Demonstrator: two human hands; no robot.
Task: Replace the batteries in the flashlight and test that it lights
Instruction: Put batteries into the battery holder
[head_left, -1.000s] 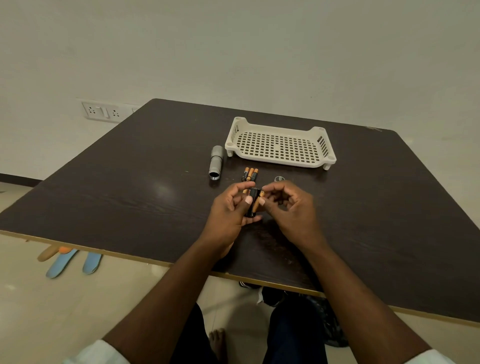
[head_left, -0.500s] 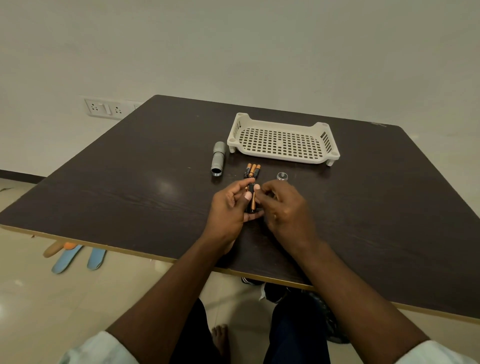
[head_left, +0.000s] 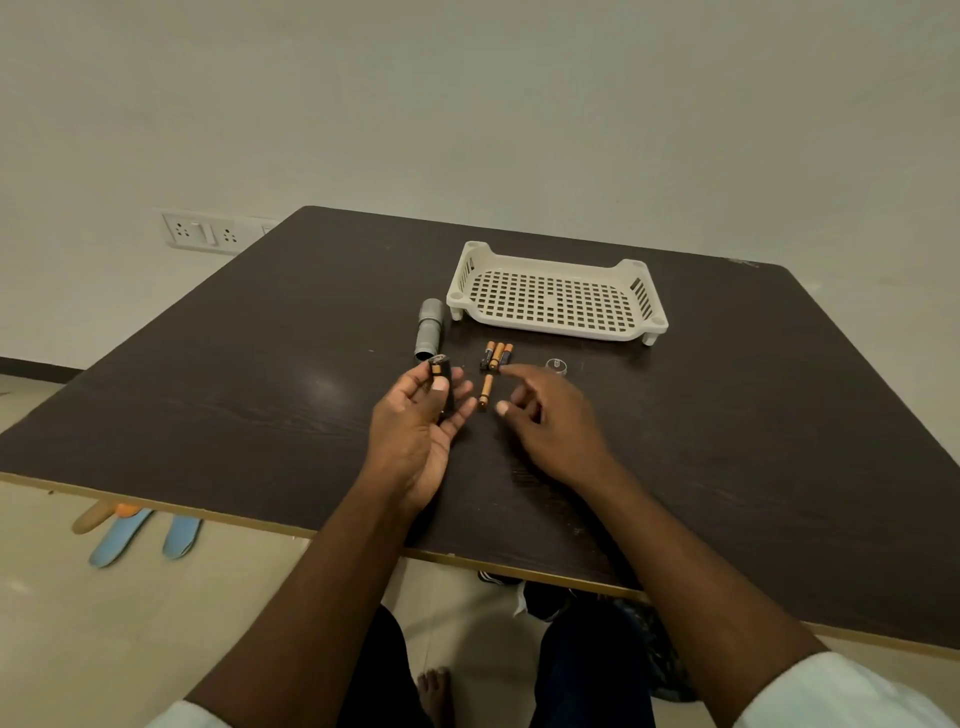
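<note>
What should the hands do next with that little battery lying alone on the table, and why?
Probably the right hand, open just beside it, should pick up the single orange-and-black battery. The left hand grips the small black battery holder, which seems to have room left, and three more batteries wait on the dark wooden table.

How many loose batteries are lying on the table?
4: a cluster of three batteries near the tray, and a single battery nearer the person. More may sit in the battery holder.
</note>
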